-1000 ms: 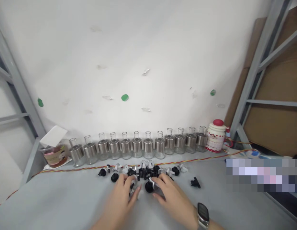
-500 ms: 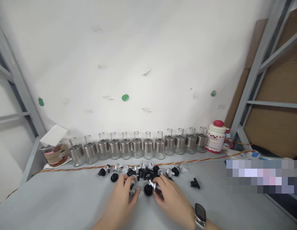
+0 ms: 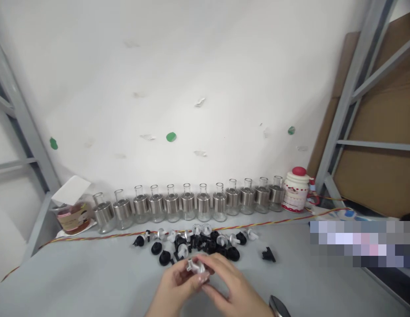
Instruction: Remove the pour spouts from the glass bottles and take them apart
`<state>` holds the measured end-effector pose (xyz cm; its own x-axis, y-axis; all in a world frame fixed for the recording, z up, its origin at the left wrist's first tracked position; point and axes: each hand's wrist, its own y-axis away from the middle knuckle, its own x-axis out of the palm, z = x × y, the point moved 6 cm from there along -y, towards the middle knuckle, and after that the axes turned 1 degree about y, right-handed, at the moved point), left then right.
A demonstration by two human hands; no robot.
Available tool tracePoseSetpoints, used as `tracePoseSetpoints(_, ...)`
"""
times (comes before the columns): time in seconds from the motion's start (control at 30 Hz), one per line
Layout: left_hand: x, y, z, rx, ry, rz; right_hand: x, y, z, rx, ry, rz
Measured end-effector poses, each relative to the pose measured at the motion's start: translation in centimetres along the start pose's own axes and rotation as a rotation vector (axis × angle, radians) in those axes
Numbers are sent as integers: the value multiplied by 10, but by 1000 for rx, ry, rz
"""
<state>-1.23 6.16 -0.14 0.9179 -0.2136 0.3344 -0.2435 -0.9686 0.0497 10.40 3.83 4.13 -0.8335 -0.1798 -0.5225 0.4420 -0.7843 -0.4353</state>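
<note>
Just in front of a heap of small parts, my two hands meet around a silver pour spout [image 3: 195, 267]. My left hand [image 3: 177, 284] grips it from the left, thumb across its front. From the other side my right hand [image 3: 229, 279] closes its fingers over it, hiding its lower part. Beyond my fingertips lie several black round caps, one of them a black cap [image 3: 164, 258] to the left. Among them are clear and silver spout pieces, such as a pale spout [image 3: 182, 251].
Several glass bottles with steel sleeves, including a bottle [image 3: 203, 203], stand along the wall. A red and yellow twisted wire [image 3: 119, 235] runs before them. A cream jar [image 3: 296, 193] stands right, a honey-coloured tub [image 3: 73, 219] left. A lone black part [image 3: 268, 254] lies to the right.
My hands, apart over the heap before, have come together nearer to me around the silver pour spout. A black cap and a pale spout at the left of the heap are now uncovered.
</note>
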Motion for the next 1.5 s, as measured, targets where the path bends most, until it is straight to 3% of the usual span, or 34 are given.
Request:
tracePoseSetpoints(0.17,-29,-8,-12,-17,110,-217,-7,-2,-13,60,120,-73)
tracePoseSetpoints(0.37,-37,-9,-20,-15,192,-309,10,-5,-30,104,262,87)
tracePoseSetpoints(0.5,-32,-9,-17,-69,190,-281,12,-3,-41,221,238,6)
tracePoseSetpoints(0.67,-30,-9,-17,-73,128,-218,7,-1,-41,237,212,-41)
tracePoseSetpoints(0.9,-25,-4,-30,136,-76,-232,-12,-8,-37,300,-150,-208)
tracePoseSetpoints(1.13,-19,0,-32,214,-322,-173,-12,-11,-47,407,-581,-269)
tracePoseSetpoints(1.33,-15,0,-24,176,-351,-119,7,-6,-54,538,-813,-274)
tracePoseSetpoints(1.5,-8,1,-16,142,-267,-46,18,-5,-44,522,-1020,-230)
